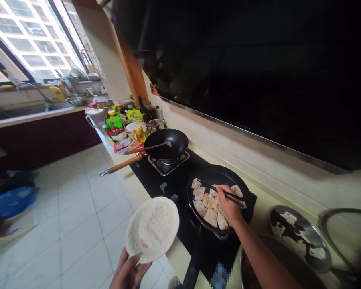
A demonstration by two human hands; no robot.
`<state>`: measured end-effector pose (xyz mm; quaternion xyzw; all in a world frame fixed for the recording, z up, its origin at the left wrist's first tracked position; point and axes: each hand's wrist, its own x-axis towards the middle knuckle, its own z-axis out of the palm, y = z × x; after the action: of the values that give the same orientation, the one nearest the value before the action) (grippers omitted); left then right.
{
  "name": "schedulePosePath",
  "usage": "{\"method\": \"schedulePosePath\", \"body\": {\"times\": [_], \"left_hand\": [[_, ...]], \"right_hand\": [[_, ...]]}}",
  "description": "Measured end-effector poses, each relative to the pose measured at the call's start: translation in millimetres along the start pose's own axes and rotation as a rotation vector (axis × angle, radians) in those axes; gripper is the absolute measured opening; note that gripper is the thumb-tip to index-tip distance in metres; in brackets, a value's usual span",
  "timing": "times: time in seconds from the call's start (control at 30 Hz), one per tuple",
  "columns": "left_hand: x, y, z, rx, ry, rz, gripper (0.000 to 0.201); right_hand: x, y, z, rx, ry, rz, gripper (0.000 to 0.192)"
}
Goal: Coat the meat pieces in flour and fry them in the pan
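Observation:
My left hand (129,268) grips the near rim of a white bowl (176,218), which is tilted beside the stove's front edge. White powder, like flour, coats its inside, with a small pink bit near the bottom. A pair of black chopsticks (210,186) is held in my right hand (229,204) over a black frying pan (225,173). Several flour-coated pieces of food (211,216), perhaps meat, lie close together in that pan. The chopstick tips reach toward the pieces at the far left; whether they touch one I cannot tell.
A black wok (176,138) with a spatula (156,146) rests on the far burner, its wooden handle (123,163) jutting past the counter edge. Seasoning packets and bottles (116,128) crowd the counter beyond. A metal plate (315,237) lies at right. The dark range hood (258,80) overhangs the stove.

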<state>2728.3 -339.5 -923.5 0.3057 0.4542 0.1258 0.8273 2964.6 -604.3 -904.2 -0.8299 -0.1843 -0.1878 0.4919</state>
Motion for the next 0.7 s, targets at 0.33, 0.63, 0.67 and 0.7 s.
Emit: {"method": "schedulePosePath", "body": {"times": [0.33,0.63,0.67,0.7], "left_hand": [[0,-2,1.0,0.034,-0.032,-0.012,0.068],[-1,-4,3.5,0.038,-0.073,-0.005,0.064],[-2,-5,4.5,0.034,-0.080,-0.001,0.064],[-3,-5,5.7,0.032,-0.085,0.000,0.062]], "right_hand": [[-3,0,-14,-0.152,-0.215,-0.223,0.026],[-10,-17,-1,-0.155,-0.161,-0.204,0.031],[-9,-18,0,-0.147,-0.150,-0.205,0.030],[-8,-20,0,-0.137,-0.138,-0.206,0.029]]}}
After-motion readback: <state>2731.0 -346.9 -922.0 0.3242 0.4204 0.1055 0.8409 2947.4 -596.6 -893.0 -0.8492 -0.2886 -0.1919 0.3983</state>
